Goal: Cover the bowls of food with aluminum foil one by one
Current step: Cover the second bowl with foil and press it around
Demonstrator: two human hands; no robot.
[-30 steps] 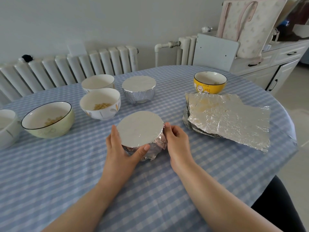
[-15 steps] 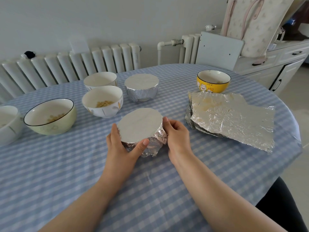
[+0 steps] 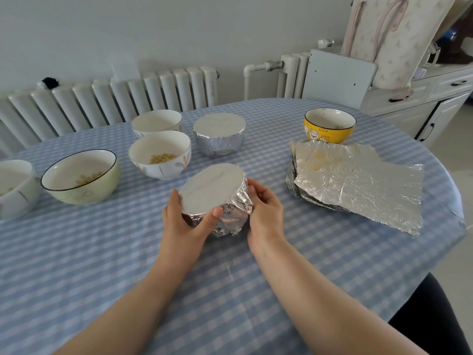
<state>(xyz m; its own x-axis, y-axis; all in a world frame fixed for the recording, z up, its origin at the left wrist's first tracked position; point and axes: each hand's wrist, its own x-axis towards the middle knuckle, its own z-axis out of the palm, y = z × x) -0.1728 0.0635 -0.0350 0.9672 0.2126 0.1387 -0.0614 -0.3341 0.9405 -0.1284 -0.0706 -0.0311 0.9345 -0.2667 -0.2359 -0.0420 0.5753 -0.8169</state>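
Blue-checked table [image 3: 76, 265], second foil-wrapped bowl [image 3: 215, 190] nearly sealed.
Left hand [image 3: 184, 219] and right hand [image 3: 266, 208] both gripped it, crimping; probably an open bowl next.

white radiator [image 3: 122, 96] behind checked tablecloth [image 3: 102, 252]; patterned tote bag [image 3: 391, 37] on white cabinet [image 3: 419, 98]

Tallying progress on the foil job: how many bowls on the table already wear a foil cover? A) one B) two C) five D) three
B: only the foil-wrapped bowl in the hands and the covered bowl farther back have foil; the yellow bowl and the four pale bowls at left are open.
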